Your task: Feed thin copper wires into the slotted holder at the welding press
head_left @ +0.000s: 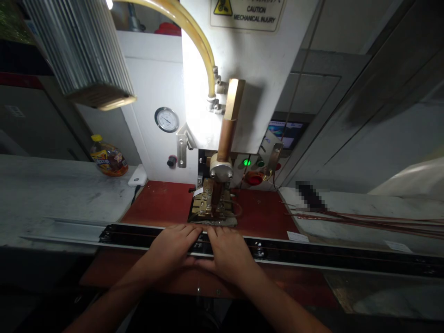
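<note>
A long metal rail (291, 264) with a black strip along its inside runs across the front of the machine. My left hand (171, 245) grips it near the middle, fingers over the far edge and thumb along the near side. Close beside it, my right hand (231, 252) holds the same rail in a similar way, the thumbs nearly meeting. Just beyond my fingertips is the brass fixture (204, 203) of the machine. A copper-coloured rod (227, 138) comes down above it. The rail's underside is hidden.
A red work surface (159, 199) lies under the rail. Left stand a drink bottle (108, 157) and a small white device (138, 175). Thin copper-coloured rods (364, 222) lie on the right bench. A ribbed metal lamp (79, 51) hangs upper left; a red button (254, 178) sits on the machine.
</note>
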{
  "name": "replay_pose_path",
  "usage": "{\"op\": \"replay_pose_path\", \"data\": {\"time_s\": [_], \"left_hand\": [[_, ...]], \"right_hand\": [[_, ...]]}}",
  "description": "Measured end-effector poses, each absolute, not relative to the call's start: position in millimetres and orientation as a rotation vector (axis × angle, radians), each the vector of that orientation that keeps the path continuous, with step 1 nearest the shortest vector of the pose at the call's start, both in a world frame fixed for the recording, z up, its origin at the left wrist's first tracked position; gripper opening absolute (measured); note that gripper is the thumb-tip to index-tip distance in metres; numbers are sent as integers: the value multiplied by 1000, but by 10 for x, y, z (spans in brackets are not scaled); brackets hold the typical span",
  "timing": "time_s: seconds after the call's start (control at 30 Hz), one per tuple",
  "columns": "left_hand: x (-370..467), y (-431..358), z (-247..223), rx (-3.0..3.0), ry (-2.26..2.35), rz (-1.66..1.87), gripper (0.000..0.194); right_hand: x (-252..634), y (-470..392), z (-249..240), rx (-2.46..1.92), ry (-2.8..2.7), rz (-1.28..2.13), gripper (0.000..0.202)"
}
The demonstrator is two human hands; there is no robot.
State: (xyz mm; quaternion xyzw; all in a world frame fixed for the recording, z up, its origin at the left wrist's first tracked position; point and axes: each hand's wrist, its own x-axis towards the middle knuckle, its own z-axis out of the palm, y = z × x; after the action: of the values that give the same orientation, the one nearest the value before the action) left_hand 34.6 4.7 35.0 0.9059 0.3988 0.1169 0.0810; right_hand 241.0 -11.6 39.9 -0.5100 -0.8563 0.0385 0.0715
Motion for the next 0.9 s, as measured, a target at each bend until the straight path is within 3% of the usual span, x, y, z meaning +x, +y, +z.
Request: {"op": "replay_pose_path", "data": {"time_s": [0.4, 0.63, 0.9], "left_hand": [[26, 60, 330, 2768, 1274, 253, 72], [-85, 50, 371, 2657, 1409, 168, 76], [-218, 55, 374, 2635, 1404, 163, 67]], "right_hand": [[3077, -145, 585, -1654, -2694, 111, 72], [3312, -165, 506, -1678, -2654, 113, 61], [3297, -174, 383, -1689, -2620, 78, 62]]}}
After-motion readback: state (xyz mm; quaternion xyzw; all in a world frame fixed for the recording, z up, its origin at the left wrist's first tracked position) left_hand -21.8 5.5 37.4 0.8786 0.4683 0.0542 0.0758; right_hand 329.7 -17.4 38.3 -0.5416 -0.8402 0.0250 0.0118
